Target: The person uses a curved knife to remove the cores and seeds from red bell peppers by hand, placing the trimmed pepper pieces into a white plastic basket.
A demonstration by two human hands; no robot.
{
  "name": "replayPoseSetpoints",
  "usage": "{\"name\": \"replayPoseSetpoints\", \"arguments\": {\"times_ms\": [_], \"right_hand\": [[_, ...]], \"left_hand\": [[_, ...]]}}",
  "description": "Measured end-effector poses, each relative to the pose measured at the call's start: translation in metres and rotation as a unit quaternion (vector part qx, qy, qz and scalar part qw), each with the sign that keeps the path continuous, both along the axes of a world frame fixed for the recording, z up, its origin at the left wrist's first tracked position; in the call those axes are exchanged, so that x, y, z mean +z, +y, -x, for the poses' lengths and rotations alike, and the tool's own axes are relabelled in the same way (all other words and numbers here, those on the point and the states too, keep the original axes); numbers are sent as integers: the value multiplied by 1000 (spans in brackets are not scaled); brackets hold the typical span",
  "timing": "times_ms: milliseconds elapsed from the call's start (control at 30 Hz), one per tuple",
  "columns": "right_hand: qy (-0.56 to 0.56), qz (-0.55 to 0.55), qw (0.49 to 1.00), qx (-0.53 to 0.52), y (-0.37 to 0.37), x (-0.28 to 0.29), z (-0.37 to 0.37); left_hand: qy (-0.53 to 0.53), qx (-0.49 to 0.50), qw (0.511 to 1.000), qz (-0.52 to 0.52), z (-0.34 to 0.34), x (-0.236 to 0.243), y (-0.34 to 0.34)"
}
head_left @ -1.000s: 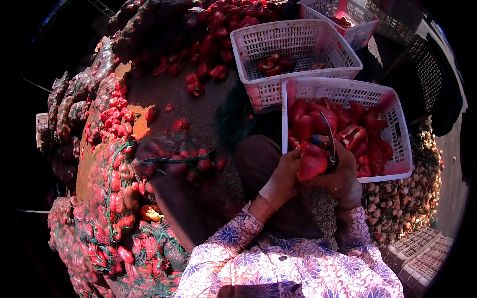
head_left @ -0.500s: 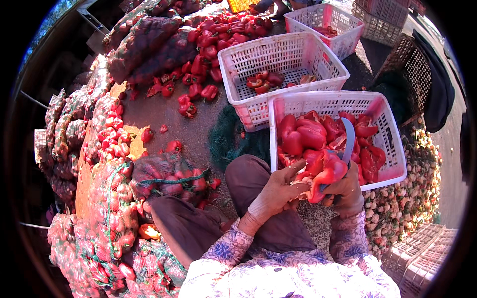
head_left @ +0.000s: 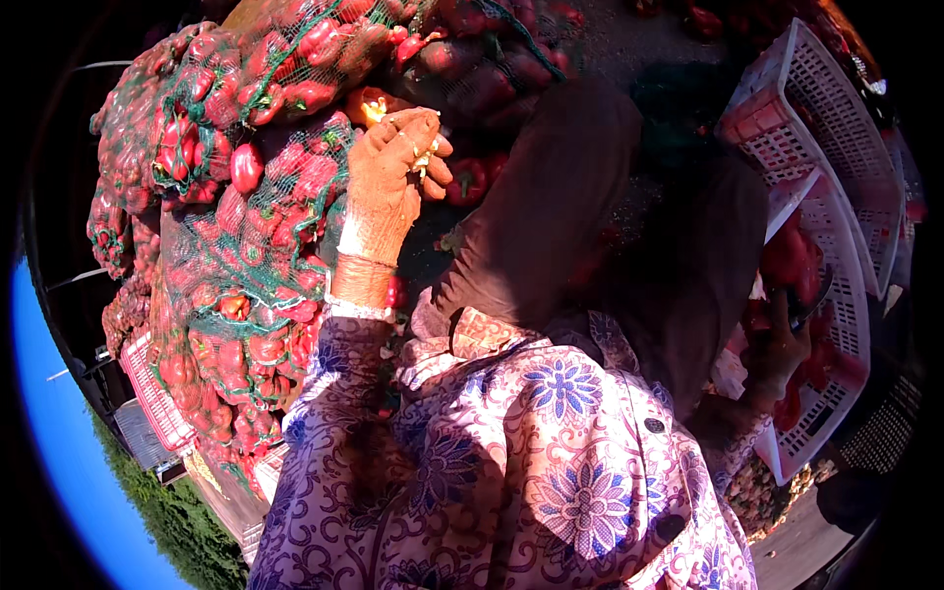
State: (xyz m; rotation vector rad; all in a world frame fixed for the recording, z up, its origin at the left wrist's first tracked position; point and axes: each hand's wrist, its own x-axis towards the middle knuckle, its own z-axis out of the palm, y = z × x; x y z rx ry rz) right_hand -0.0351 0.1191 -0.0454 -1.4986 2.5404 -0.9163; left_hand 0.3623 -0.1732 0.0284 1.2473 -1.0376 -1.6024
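Note:
My left hand point(head_left: 393, 169) is raised over the netted sacks at the left, fingers curled, with pale bits of pepper core point(head_left: 425, 159) between and on them. Just beyond its fingertips lies a cut orange pepper point(head_left: 372, 104). My right hand point(head_left: 775, 352) is in deep shadow at the right, by the white crate point(head_left: 848, 339). Its fingers are closed round the knife, whose dark handle shows only faintly; the blade is hard to make out. A red pepper point(head_left: 792, 258) sits right by those fingers, and I cannot tell whether they hold it.
Green net sacks of red peppers point(head_left: 246, 256) are piled along the left. Another white crate point(head_left: 836, 128) stands beyond the near one. My bent knees point(head_left: 551, 197) lie between sacks and crates. A loose red pepper point(head_left: 468, 182) lies by my left knee.
My view has swung left and down. The left hand has left the red pepper at the crate and moved left over the sacks. The right hand has stayed by the crate.

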Motion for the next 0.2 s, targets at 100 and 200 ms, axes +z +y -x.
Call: {"name": "replayPoseSetpoints", "arguments": {"times_ms": [100,200], "right_hand": [[-286,48,952,-100,-15,-18,-15],[-464,80,862,-189,-33,-20,-24]], "left_hand": [[-154,119,978,-78,-93,-66,44],[-368,70,902,-213,-153,-127,93]]}}
